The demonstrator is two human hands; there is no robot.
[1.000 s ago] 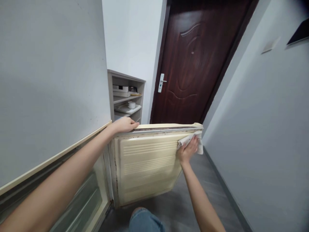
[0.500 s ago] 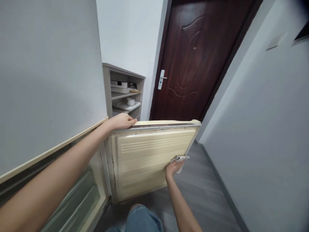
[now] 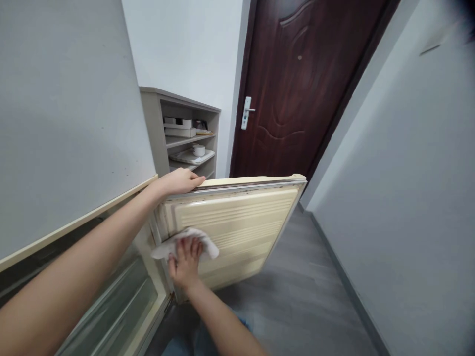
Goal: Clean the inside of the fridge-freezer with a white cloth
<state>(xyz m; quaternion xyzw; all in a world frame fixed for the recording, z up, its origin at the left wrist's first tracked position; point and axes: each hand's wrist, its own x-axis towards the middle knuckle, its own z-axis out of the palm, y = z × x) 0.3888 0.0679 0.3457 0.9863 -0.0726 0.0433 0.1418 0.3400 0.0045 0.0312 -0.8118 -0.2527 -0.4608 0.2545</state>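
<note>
My left hand (image 3: pixel 182 181) grips the top edge of a cream refrigerator door (image 3: pixel 241 232), its fingers wrapped over the rim near the hinge side. The door stands swung out from the cabinet, its ribbed inner panel facing me, with dark stains along the gasket. Against that panel's hinge-side part, my right hand (image 3: pixel 185 264) presses a white cloth (image 3: pixel 208 244), fingers spread over it. Whether it is fabric or paper I cannot tell. Below my left arm, the refrigerator's opening shows clear drawer fronts (image 3: pixel 126 306).
The refrigerator's grey side or upper part (image 3: pixel 74 99) rises at left. Behind the door stands a grey shelf unit (image 3: pixel 152 116) with boxes, a tray and a white cup (image 3: pixel 199 150). Farther back is a dark red door (image 3: pixel 293 99); a wall (image 3: pixel 408 173) bounds the right.
My right hand has moved left with the cloth, from the door's free-edge side to its hinge side. My left hand keeps its grip on the top edge. The view has shifted slightly.
</note>
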